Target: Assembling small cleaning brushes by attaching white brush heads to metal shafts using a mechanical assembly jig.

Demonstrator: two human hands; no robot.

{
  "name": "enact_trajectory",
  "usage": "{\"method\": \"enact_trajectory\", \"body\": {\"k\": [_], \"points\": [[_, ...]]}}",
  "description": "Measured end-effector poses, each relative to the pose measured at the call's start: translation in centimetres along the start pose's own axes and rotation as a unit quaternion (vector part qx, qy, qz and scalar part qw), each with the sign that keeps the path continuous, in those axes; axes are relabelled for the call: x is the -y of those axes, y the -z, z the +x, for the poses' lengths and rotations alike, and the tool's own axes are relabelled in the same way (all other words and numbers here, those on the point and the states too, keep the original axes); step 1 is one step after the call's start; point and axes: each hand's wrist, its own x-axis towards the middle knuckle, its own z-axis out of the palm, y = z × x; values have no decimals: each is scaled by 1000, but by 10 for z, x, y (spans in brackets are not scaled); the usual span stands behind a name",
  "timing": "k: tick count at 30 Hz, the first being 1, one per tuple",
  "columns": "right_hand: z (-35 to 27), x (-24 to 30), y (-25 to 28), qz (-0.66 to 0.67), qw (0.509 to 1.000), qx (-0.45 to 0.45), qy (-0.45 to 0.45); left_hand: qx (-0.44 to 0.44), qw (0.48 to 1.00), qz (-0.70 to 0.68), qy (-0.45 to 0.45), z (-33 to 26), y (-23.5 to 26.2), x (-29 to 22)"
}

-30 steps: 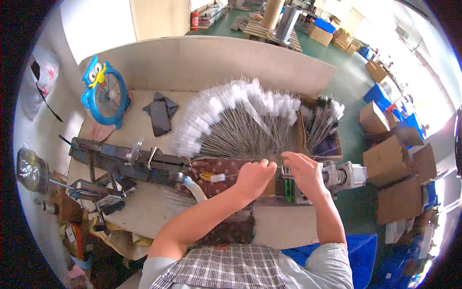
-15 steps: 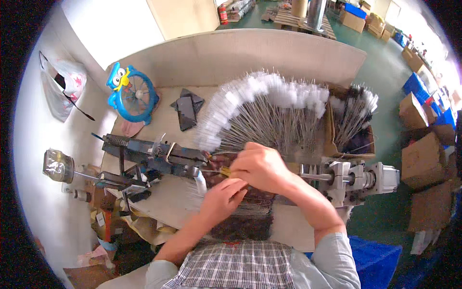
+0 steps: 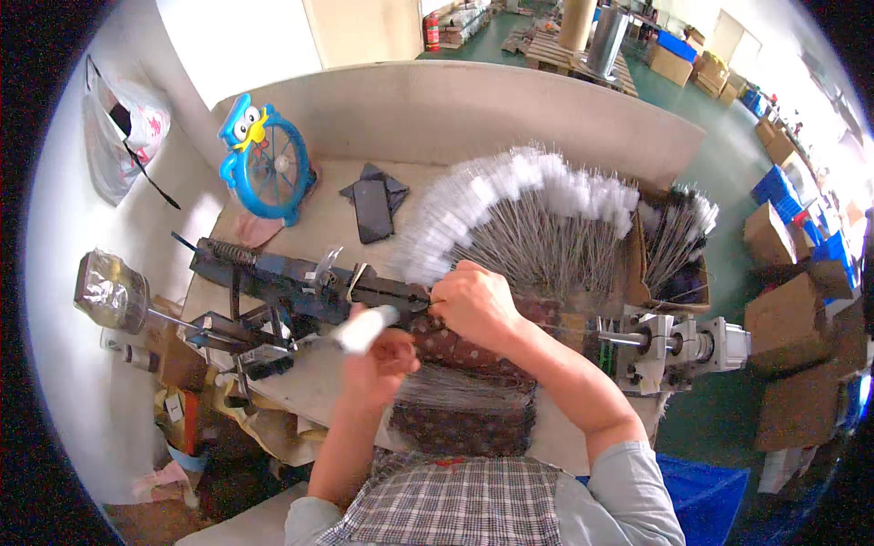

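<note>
My left hand (image 3: 381,366) holds a thin wire brush with a white fluffy tip (image 3: 361,328), the tip pointing up-left over the dark metal machine (image 3: 300,283). My right hand (image 3: 475,306) is closed at the machine's right end, fingers pinched on something small that I cannot make out. Just behind the hands a big fan of finished wire brushes with white tips (image 3: 528,205) lies spread on the bench. Under my forearms sits a flat bundle of bare wires (image 3: 464,391) on a patterned dark cloth.
A blue owl-shaped desk fan (image 3: 264,159) stands at the back left, with dark cloth pieces and a phone (image 3: 371,205) beside it. A box of more brushes (image 3: 678,246) and a motor unit (image 3: 678,346) are at the right. Cardboard boxes (image 3: 792,273) stand on the floor.
Both hands shifted left from the motor side to the machine's middle. My left hand has drawn back toward me and now lifts a white-tipped brush.
</note>
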Motion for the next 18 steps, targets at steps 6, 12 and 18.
{"method": "enact_trajectory", "body": {"k": [6, 12, 18], "points": [[1, 6, 3, 20, 1000, -16, -10, -32, 786, 606, -120, 31, 33, 22], [-18, 5, 30, 32, 988, -141, 52, -35, 762, 638, -108, 18, 13, 23], [-84, -3, 30, 99, 989, -97, 55, 33, 991, 82, -102, 29, 23, 74]]}}
